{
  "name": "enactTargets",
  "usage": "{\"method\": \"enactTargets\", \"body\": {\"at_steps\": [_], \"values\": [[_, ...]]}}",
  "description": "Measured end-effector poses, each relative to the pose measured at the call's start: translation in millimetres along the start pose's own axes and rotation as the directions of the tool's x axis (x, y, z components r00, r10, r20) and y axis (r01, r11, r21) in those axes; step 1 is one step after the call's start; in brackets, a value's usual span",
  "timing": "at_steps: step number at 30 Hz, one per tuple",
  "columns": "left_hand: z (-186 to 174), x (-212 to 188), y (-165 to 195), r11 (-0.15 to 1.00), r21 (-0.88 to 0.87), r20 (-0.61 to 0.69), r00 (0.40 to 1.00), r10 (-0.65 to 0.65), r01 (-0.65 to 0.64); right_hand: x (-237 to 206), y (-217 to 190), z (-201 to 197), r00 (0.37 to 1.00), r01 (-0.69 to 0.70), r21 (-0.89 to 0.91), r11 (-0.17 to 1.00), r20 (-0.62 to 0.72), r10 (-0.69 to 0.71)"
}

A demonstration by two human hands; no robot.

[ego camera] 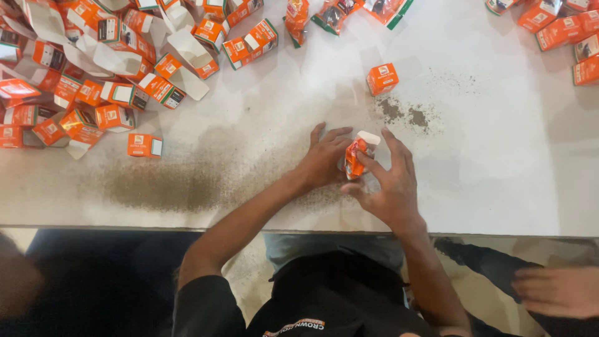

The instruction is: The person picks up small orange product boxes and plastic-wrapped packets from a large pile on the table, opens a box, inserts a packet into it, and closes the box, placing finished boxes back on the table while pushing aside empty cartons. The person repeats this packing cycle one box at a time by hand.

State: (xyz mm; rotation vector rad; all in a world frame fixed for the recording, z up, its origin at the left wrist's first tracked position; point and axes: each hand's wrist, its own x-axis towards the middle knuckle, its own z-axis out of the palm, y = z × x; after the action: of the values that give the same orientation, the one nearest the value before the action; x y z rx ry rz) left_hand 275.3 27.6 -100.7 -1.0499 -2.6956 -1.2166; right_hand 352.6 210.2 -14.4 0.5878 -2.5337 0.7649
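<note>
**Both hands on one small orange carton at the near edge of the surface**

We hold a small orange carton (357, 157) between both hands, just above the white surface (499, 162) and close to its near edge. Its white top flap stands open. Our left hand (324, 159) cups it from the left, fingers (334, 134) spread and curled around its side; our right hand (390, 184) comes in from the right, thumb and forefinger pinched on the carton's front, the other fingers loosely raised. Whether anything is inside the carton we cannot tell; the opening faces away from us.

As for progress, we judge the work to be partway: one closed orange box (382, 78) stands alone just beyond our hands, and another closed box (144, 145) lies apart to the left, while the carton in hand is not yet shut.

A scatter of dark powder (405, 115) lies beside the lone box, and a broader brown dusting (168, 184) smears the surface to our left.

Farther out, a large heap of orange-and-white cartons (93, 68) fills the far left, many flat or with flaps open. Orange sachets (331, 14) lie along the far edge, and more orange boxes (558, 28) sit at the far right.

At the lower right, another person's hand (555, 290) shows below the surface edge.
</note>
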Motion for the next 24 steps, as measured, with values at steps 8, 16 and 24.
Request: {"method": "enactTargets", "body": {"at_steps": [8,16,24], "values": [[3.1,-0.6,6.5,0.997,0.081,-0.018,1.000,-0.012,0.013,3.7,6.0,3.7,0.944,-0.110,-0.240,0.964,0.279,0.177],[0.3,-1.2,7.5,0.997,0.081,-0.095,0.996,-0.001,0.009,-1.4,20.4,29.5,0.949,-0.235,-0.190,0.953,0.164,0.267],[1.6,2.4,2.7,0.992,0.092,-0.118,0.990,-0.072,0.083,-0.4,-3.1,14.6,0.988,0.031,-0.356,0.934,0.150,0.024]]}}
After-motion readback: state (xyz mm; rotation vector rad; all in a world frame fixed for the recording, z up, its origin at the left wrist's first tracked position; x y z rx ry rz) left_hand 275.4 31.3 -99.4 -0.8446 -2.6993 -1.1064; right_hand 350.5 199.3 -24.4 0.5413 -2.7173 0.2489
